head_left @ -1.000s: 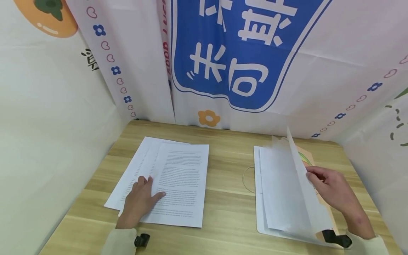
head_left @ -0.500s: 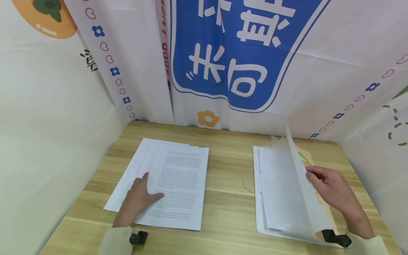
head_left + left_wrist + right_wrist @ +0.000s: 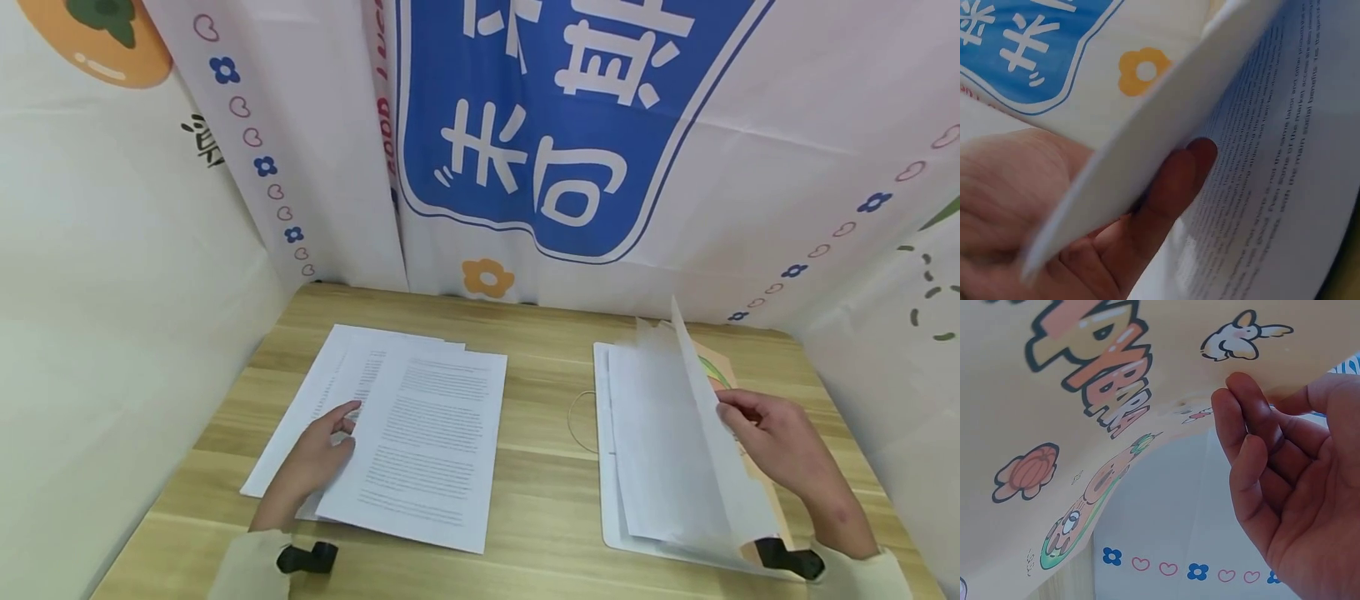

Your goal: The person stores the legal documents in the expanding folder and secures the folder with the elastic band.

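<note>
In the head view, my left hand [image 3: 318, 450] is at the left edge of a printed sheet [image 3: 427, 450], on top of other loose sheets [image 3: 300, 425]. The left wrist view shows the raised sheet [image 3: 1129, 156] between the thumb side and the fingers [image 3: 1175, 181], printed text behind them. At the right, my right hand [image 3: 776, 433] pinches the raised cover of a folder [image 3: 611, 500]. A cartoon print with lettering covers its outside [image 3: 1166, 381]. Inside the folder, a paper sheet [image 3: 637, 492] lies under a translucent leaf [image 3: 667, 450].
A thin elastic loop [image 3: 573, 421] sticks out from the folder's left edge. Bare wooden tabletop [image 3: 547, 467] separates the folder from the sheets. Printed cloth [image 3: 525, 275] hangs at the back, with pale cloth walls at both sides.
The top sheet has shifted right and slightly nearer, showing more of the sheets beneath. My left hand went from lying spread on the papers to the sheet's left edge. The right hand stays put.
</note>
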{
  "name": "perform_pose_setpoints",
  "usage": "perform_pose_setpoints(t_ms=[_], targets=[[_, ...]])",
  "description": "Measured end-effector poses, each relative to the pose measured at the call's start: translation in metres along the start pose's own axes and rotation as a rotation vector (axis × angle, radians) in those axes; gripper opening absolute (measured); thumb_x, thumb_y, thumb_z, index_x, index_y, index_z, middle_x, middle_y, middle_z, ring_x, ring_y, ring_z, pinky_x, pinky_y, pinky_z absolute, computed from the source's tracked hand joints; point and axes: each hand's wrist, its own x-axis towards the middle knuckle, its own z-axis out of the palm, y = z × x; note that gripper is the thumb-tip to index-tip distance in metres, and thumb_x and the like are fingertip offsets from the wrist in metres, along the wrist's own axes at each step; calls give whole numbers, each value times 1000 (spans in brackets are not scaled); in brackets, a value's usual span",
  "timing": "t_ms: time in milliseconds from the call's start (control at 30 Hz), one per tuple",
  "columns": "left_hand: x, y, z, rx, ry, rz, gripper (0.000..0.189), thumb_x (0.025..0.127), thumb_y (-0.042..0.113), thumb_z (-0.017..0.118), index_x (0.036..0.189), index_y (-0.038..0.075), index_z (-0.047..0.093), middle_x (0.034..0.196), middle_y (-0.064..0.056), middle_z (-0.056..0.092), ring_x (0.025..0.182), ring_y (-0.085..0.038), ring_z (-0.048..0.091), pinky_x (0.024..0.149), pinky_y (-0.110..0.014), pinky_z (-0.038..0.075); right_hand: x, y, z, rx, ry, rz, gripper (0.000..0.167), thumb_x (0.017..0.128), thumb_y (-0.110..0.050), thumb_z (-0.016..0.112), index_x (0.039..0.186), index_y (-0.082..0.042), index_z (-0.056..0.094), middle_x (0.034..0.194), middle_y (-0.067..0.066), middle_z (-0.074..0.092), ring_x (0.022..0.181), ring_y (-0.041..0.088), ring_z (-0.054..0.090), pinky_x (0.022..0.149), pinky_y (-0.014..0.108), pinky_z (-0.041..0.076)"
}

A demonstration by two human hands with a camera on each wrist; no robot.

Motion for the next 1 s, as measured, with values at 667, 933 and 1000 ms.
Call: perform_pose_setpoints(t_ms=[667,933,1000], targets=[[4,-2,18,-561,-114,-126,50,100,-2,53,148,6,43,122,-18,61,97,-24,63,72,-34,55,-2,-1,0,10,-8,4,27,103,-2,59,124,13,67,96,15,71,66,12,53,51,25,45],[6,5,31,-624,-148,-105,44,100,-4,52,142,6,47,117,-18,60,96,-26,63,71,-33,55,-1,-1,1,12,-4,-2,27,102,-3,60,122,13,68,92,12,70,64,12,52,49,25,43],[7,7,35,-636,-153,-99,43,99,-4,53,141,6,48,117,-18,60,95,-26,63,71,-33,55,0,0,1,13,-6,-6,26,102,-3,60,121,14,68,91,12,69,64,12,52,49,25,43]])
